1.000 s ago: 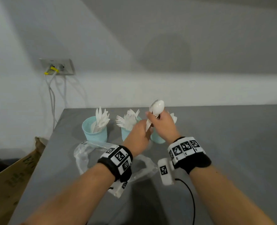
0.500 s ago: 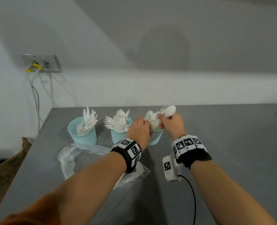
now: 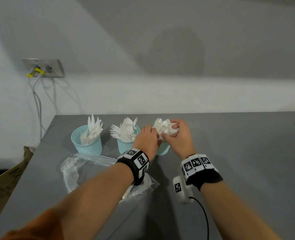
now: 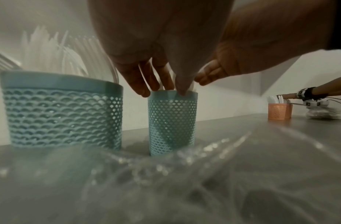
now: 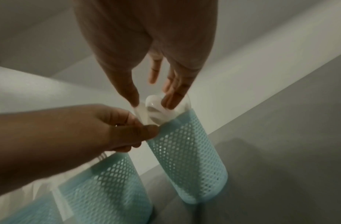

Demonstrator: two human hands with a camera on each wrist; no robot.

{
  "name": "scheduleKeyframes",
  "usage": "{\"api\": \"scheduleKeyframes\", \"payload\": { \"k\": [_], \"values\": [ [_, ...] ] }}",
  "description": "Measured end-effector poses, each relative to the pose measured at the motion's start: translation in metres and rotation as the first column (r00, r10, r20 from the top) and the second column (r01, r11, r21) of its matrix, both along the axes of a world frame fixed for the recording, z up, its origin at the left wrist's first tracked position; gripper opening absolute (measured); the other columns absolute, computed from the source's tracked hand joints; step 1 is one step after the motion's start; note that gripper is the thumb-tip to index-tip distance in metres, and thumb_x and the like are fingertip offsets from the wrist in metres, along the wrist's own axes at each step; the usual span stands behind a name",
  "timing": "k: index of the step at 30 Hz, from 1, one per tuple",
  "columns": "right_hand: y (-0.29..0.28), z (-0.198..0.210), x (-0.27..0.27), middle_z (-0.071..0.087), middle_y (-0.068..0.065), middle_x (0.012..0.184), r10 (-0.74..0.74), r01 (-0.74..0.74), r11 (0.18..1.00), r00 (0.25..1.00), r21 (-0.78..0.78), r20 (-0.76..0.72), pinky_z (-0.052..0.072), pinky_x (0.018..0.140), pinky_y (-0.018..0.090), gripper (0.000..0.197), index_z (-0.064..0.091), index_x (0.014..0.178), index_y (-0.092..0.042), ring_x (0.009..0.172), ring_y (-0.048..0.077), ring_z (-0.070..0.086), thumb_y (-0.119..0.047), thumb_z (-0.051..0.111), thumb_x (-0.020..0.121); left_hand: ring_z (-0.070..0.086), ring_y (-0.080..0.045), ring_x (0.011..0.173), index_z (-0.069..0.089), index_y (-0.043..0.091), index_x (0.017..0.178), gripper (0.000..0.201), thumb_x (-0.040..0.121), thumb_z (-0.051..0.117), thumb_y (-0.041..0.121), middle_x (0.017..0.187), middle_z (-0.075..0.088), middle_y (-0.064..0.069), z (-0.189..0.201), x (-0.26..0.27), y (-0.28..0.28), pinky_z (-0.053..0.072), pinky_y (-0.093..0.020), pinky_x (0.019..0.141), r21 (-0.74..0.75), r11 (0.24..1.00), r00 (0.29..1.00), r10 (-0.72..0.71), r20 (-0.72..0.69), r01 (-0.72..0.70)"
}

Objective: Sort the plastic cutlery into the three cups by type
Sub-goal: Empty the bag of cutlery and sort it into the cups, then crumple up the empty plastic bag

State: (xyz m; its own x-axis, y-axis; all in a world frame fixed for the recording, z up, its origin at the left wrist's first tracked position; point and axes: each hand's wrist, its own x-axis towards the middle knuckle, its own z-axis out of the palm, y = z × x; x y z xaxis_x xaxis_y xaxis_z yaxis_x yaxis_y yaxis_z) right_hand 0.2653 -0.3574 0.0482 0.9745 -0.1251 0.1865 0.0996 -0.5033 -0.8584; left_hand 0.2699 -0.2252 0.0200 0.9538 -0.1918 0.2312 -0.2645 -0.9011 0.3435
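Three teal mesh cups stand in a row at the table's back: the knife cup (image 3: 87,144), the fork cup (image 3: 125,148) (image 4: 60,113) and the spoon cup (image 3: 164,150) (image 4: 172,121) (image 5: 186,159). My left hand (image 3: 150,134) (image 4: 161,91) pinches the spoon cup's rim, thumb outside. My right hand (image 3: 171,130) (image 5: 152,101) is over that cup, thumb and fingers closed on the bowls of the white spoons (image 3: 163,126) (image 5: 158,112) that stick out of it. Both hands hide most of the cup in the head view.
A crumpled clear plastic bag (image 3: 81,172) lies in front of the cups, under my left forearm. The table's left edge drops to a cardboard box (image 3: 3,181). Cables hang from a wall socket (image 3: 43,67). Far right, another person's arm reaches an orange cup (image 4: 279,111).
My right hand has come down from above with the spoon, whose handle now stands in the right cup. My left hand has moved forward onto that cup's rim.
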Motion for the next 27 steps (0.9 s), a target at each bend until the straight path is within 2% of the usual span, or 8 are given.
{"api": "scheduleKeyframes", "payload": {
  "k": [3, 6, 10, 14, 16, 18, 22, 27],
  "values": [
    [0.001, -0.007, -0.009, 0.051, -0.001, 0.111, 0.013, -0.003, 0.997, 0.993, -0.080, 0.118, 0.051, 0.075, 0.018, 0.025, 0.063, 0.111, -0.015, 0.073, 0.006, 0.056, -0.013, 0.066, 0.086, 0.046, -0.025, 0.111, 0.054, 0.007, 0.114, 0.038, 0.093, 0.053, 0.038, 0.119, 0.048, -0.010, 0.000, 0.000, -0.001, 0.049, -0.036, 0.086, -0.003, 1.000, 1.000, 0.012, -0.001, -0.012],
    [-0.002, -0.016, -0.009, 0.055, 0.004, 0.117, 0.038, -0.016, 0.981, 0.993, -0.192, 0.115, 0.044, 0.080, 0.016, 0.030, 0.064, 0.119, -0.013, 0.079, 0.010, 0.054, -0.009, 0.059, 0.091, 0.046, -0.024, 0.113, 0.055, 0.009, 0.116, 0.033, 0.093, 0.053, 0.033, 0.121, 0.048, -0.008, 0.002, -0.003, -0.002, 0.048, -0.036, 0.089, -0.041, 0.999, 1.000, 0.021, -0.020, -0.022],
    [0.002, -0.011, -0.016, 0.052, 0.003, 0.118, -0.005, 0.035, 0.973, 0.991, -0.230, 0.131, 0.051, 0.085, 0.032, 0.032, 0.063, 0.119, -0.017, 0.090, 0.019, 0.058, -0.011, 0.058, 0.089, 0.047, -0.019, 0.117, 0.054, 0.016, 0.123, 0.032, 0.092, 0.052, 0.025, 0.124, 0.051, -0.003, 0.012, -0.022, 0.014, 0.043, -0.034, 0.097, -0.166, 0.986, 0.999, -0.030, -0.024, 0.026],
    [0.025, -0.005, -0.043, 0.054, -0.007, 0.093, 0.049, -0.021, 0.982, 0.988, -0.185, 0.148, 0.049, 0.073, 0.032, 0.014, 0.063, 0.097, -0.020, 0.076, 0.011, 0.055, -0.014, 0.058, 0.086, 0.056, -0.008, 0.097, 0.063, 0.031, 0.105, 0.017, 0.091, 0.053, 0.028, 0.104, 0.060, 0.012, 0.025, -0.062, 0.055, 0.048, -0.028, 0.081, -0.263, 0.964, 0.998, 0.051, 0.024, -0.043],
    [0.037, -0.005, -0.059, 0.054, -0.013, 0.072, 0.141, -0.138, 0.968, 0.990, -0.208, -0.002, 0.044, 0.066, 0.027, 0.002, 0.060, 0.089, -0.024, 0.064, 0.004, 0.051, -0.024, 0.058, 0.087, 0.059, -0.002, 0.081, 0.063, 0.035, 0.098, 0.012, 0.091, 0.055, 0.030, 0.094, 0.061, 0.018, 0.029, -0.084, 0.082, 0.046, -0.022, 0.067, -0.306, 0.941, 0.990, 0.144, -0.014, -0.141],
    [0.046, -0.008, -0.073, 0.054, -0.012, 0.070, 0.200, -0.238, 0.941, 0.964, -0.240, -0.173, 0.043, 0.067, 0.026, 0.017, 0.057, 0.090, -0.024, 0.067, 0.006, 0.053, -0.039, 0.062, 0.084, 0.058, 0.002, 0.074, 0.061, 0.037, 0.095, 0.011, 0.091, 0.055, 0.030, 0.088, 0.062, 0.020, 0.026, -0.103, 0.110, 0.041, -0.018, 0.060, -0.321, 0.915, 0.970, 0.234, -0.070, -0.244],
    [0.058, -0.024, -0.084, 0.055, -0.007, 0.092, 0.198, -0.350, 0.888, 0.877, -0.298, -0.438, 0.046, 0.076, 0.030, 0.044, 0.050, 0.101, -0.022, 0.087, 0.015, 0.058, -0.050, 0.071, 0.074, 0.059, -0.017, 0.092, 0.062, 0.030, 0.102, 0.016, 0.088, 0.056, 0.025, 0.097, 0.061, 0.006, 0.002, -0.127, 0.168, 0.050, -0.038, 0.080, -0.257, 0.842, 0.880, 0.460, -0.119, -0.474],
    [0.060, -0.039, -0.088, 0.064, 0.000, 0.090, 0.122, -0.326, 0.876, 0.863, -0.355, -0.490, 0.050, 0.081, 0.031, 0.011, 0.056, 0.083, -0.024, 0.085, 0.020, 0.061, -0.028, 0.065, 0.081, 0.045, -0.041, 0.119, 0.040, 0.007, 0.137, 0.061, 0.083, 0.068, 0.017, 0.135, 0.037, -0.023, -0.026, -0.145, 0.215, 0.037, -0.049, 0.104, -0.303, 0.651, 0.717, 0.611, -0.336, -0.696]
  ]
}}
